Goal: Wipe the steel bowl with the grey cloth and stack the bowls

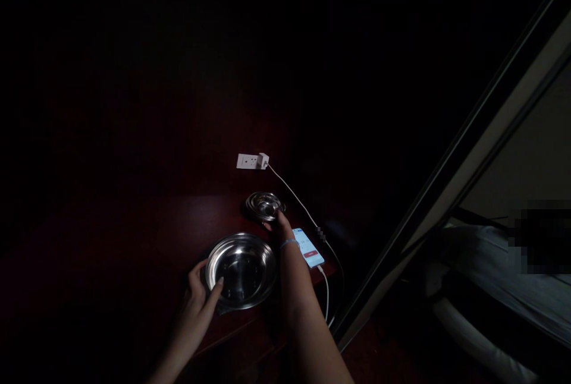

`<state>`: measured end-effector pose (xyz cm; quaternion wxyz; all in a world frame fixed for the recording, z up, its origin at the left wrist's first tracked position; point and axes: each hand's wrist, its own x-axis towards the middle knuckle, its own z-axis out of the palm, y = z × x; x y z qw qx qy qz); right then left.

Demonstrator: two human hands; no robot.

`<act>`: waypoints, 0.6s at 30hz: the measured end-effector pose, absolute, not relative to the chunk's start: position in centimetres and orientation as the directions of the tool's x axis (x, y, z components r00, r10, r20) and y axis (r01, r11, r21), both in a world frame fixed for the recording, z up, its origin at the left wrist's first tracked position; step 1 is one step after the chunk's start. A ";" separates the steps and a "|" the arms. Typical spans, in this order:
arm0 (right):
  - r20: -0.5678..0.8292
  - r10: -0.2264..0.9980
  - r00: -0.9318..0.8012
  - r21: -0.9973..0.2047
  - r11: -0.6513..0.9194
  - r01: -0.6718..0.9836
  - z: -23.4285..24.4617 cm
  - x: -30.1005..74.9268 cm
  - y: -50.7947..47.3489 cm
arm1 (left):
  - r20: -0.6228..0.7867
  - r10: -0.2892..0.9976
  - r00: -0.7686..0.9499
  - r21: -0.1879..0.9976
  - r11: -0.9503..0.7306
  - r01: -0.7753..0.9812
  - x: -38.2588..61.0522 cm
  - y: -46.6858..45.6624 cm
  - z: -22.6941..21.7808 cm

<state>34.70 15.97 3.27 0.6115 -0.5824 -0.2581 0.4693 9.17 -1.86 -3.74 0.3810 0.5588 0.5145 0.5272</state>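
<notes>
The scene is very dark. A large steel bowl [243, 268] sits on a dark red wooden table [147, 235]. My left hand [200, 295] grips its near-left rim, thumb over the edge. Farther back stands a small stack of steel bowls [263, 204]. My right hand [279, 224] reaches to that stack with fingers closed on its near rim; a blue band circles the wrist.
A lit phone [307, 248] lies right of my right arm, its white cable [303, 208] running to a charger in a white wall socket [252, 161]. A dark sliding frame [450, 176] slants at the right, with pale bedding [499, 277] beyond it.
</notes>
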 end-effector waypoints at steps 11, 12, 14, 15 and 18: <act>-0.344 0.836 0.429 -0.930 -0.240 -0.278 4.0 34.1 14.2 | 0.198 0.978 -0.067 0.964 -0.182 0.192 9.1 -1.7 -3.7; -0.342 0.834 0.433 -0.931 -0.241 -0.273 4.1 34.0 14.1 | 0.194 0.979 -0.069 0.965 -0.177 0.193 9.1 -1.6 -3.6; -0.341 0.833 0.437 -0.933 -0.245 -0.262 4.2 33.9 13.7 | 0.192 0.979 -0.070 0.965 -0.175 0.196 9.1 -1.6 -3.5; -0.342 0.832 0.436 -0.934 -0.250 -0.257 4.3 33.8 13.5 | 0.196 0.978 -0.068 0.964 -0.180 0.197 9.1 -1.6 -3.5; -0.338 0.837 0.430 -0.936 -0.251 -0.248 4.9 33.7 12.5 | 0.208 0.976 -0.062 0.961 -0.192 0.198 9.0 -1.7 -3.3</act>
